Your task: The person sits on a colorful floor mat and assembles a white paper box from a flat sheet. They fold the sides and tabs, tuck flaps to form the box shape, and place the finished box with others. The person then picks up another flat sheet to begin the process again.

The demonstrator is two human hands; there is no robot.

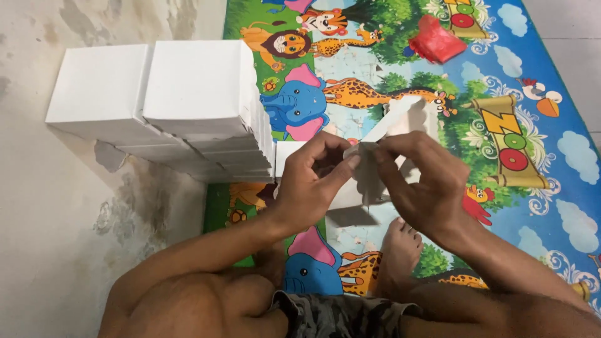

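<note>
You sit on the floor with your legs crossed, and your bare foot rests on the play mat close to you. The mat is bright, with an elephant, giraffes and a lion on it.

Just above your foot, both hands are up off the mat, and they share one white paper box that is only half folded. Your left hand curls around the left side of the box, with the thumb and fingers pinched on a flap. Your right hand is closed on the right side, and its fingertips press the same flap near the middle. Both hands are bent tight, not spread wide. I think you hold it in the air so both sides can bend freely.

Farther off on the left, finished white boxes are piled in neat rows against the wall, likely so they stay out of your way.

Far away, near the top of the mat, lies a crumpled red plastic bag, well apart from your hands.
</note>
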